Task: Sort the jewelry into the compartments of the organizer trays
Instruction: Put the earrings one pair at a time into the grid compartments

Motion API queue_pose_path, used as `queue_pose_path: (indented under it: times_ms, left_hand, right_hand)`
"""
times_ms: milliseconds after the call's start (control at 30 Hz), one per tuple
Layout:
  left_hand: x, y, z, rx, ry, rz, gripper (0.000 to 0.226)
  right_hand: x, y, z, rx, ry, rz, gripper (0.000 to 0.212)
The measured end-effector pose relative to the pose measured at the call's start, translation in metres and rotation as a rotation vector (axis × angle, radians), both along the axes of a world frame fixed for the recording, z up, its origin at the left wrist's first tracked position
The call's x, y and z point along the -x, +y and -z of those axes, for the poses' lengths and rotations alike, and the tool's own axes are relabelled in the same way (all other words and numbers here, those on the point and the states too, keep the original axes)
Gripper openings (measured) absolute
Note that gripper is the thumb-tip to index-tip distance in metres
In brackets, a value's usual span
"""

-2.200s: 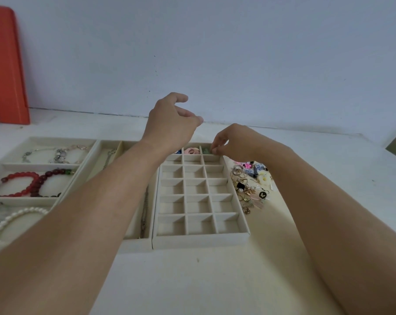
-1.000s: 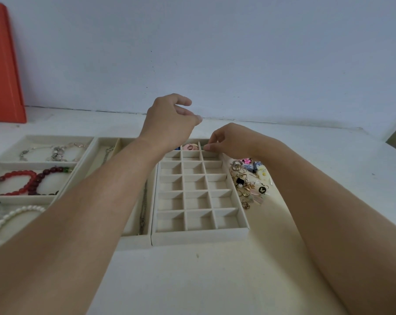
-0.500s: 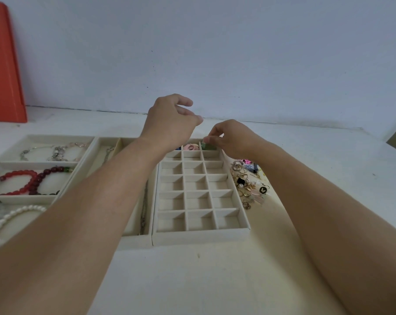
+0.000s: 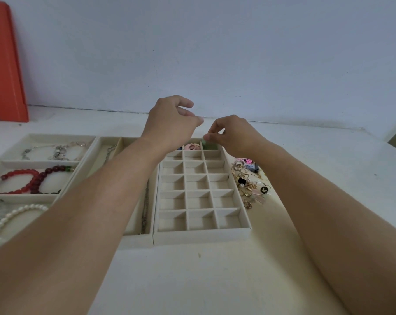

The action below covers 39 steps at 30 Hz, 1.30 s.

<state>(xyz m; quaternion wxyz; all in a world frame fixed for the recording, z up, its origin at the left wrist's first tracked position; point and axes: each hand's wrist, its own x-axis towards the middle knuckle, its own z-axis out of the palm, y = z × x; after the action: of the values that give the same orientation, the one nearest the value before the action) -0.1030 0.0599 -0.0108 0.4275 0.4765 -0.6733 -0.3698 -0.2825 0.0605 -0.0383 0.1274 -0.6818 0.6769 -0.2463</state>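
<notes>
Nearest me, along the front edge of the white table (image 4: pixel 192 280), my two forearms reach forward over the trays. Between them sits the grid tray (image 4: pixel 201 235), its small square compartments bare in the near rows. Touching its left wall is a long-slot tray (image 4: pixel 135 242) with a chain (image 4: pixel 144 208) lying in one slot, and further left a wide tray (image 4: pixel 8 163) holds a pearl bracelet (image 4: pixel 13 217), red bead bracelets (image 4: pixel 26 180) and silver bracelets (image 4: pixel 54 151) — each in its own compartment.

Just beside the grid tray's right wall, on the table, lies the unsorted pile of jewelry (image 4: pixel 249 180): rings, earrings, small charms.

At the tray's far row, a pink piece (image 4: pixel 192 146) rests in the middle compartment. My right hand (image 4: pixel 233 135) hovers above the far right compartment, thumb and forefinger pinched on a small green piece (image 4: pixel 205 142). My left hand (image 4: pixel 169 123) hangs above the far left corner, fingers loosely curled with fingertips near the thumb — I cannot tell whether it holds anything.

Beyond, an orange panel (image 4: pixel 3 64) leans against the wall at the table's far left corner.
</notes>
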Motion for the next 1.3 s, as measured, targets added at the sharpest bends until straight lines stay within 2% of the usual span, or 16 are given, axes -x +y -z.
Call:
queue_pose_path:
  times_ms: [267,500,733,1133,1300]
  left_hand:
    - [0.000,0.001,0.000,-0.006,-0.006,0.009,0.034]
    - [0.000,0.000,0.001,-0.005,-0.004,0.013,0.033]
    - [-0.001,-0.001,0.001,-0.002,0.000,0.006,0.034]
    - [-0.002,-0.003,0.002,0.007,0.000,0.002,0.034]
    - [-0.001,-0.003,0.003,0.008,-0.007,0.015,0.031]
  right_hand:
    - [0.002,0.005,-0.004,-0.102,0.075,-0.041,0.023]
    - [0.000,0.009,-0.010,-0.149,0.132,-0.049,0.014]
    - [-0.003,0.009,-0.009,-0.072,0.099,-0.053,0.013]
    - [-0.003,0.009,-0.007,-0.052,0.099,-0.023,0.010]
    - [0.005,0.015,-0.027,0.093,0.091,0.061,0.011]
